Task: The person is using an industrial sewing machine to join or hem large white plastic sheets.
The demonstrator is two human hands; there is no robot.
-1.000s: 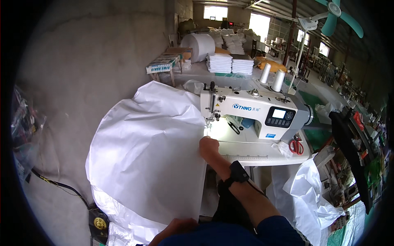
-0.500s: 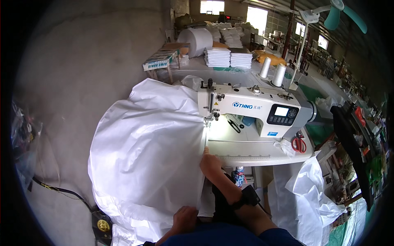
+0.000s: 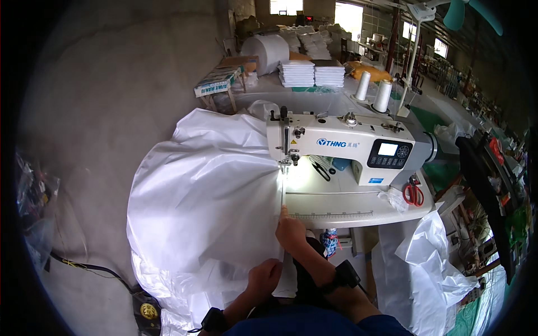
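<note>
A large sheet of white woven plastic fabric (image 3: pixel 207 207) hangs in folds to the left of a white sewing machine (image 3: pixel 342 137). Its right edge runs up under the lit needle area. My right hand (image 3: pixel 291 232) is closed on that edge at the front of the machine bed, with a finger stretched along it toward the needle. Lower down, my left hand (image 3: pixel 264 278) is closed at the same edge, close to my body; its fingertips are partly hidden by the fabric.
Red-handled scissors (image 3: pixel 413 195) and a crumpled white scrap lie at the bed's right end. Two white thread cones (image 3: pixel 382 96) stand behind the machine. Another white plastic sheet (image 3: pixel 423 269) hangs at the right. Stacked white bundles (image 3: pixel 297 74) sit farther back.
My left hand has moved up and right along the fabric edge, nearer to my right hand. My right hand keeps its place by the bed's front edge. The view has shifted slightly.
</note>
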